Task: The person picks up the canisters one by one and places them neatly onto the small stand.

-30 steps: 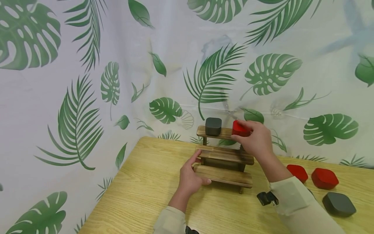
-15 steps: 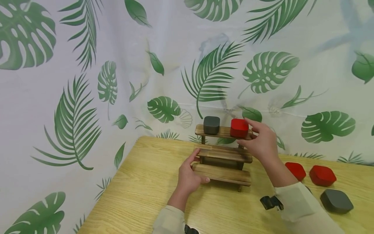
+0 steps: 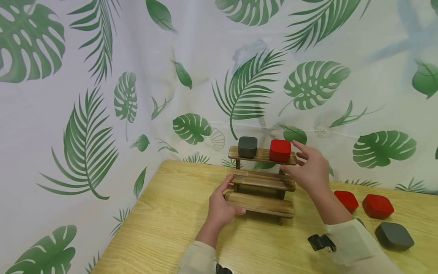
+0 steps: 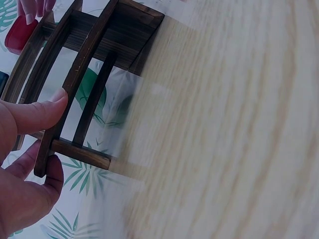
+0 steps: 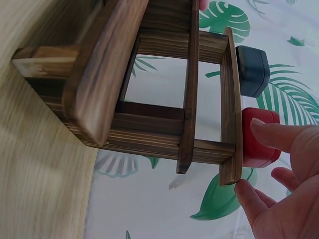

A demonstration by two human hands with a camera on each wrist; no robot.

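Observation:
A three-tier wooden display stand [image 3: 261, 179] stands on the table. My left hand [image 3: 221, 207] grips its left end, thumb on the lowest shelf and fingers reaching round behind, as the left wrist view shows. On the top shelf sit a dark grey rounded-square block [image 3: 248, 147] at the left and a red rounded-square block [image 3: 280, 150] at the right. My right hand [image 3: 309, 170] is just right of the red block, fingers spread and apart from it in the head view. In the right wrist view its thumb overlaps the red block [image 5: 261, 149], and a fingertip is right at the shelf's end.
Two more red blocks, one [image 3: 346, 201] partly behind the right forearm and another [image 3: 378, 206] beside it, lie on the table [image 3: 143, 228] at the right. A dark grey block [image 3: 394, 236] lies nearer. A leaf-printed sheet [image 3: 191, 57] hangs behind and at the left.
My right hand has let go of the red block and drawn back to the right, leaving the block on the top shelf. The left hand keeps its grip on the stand.

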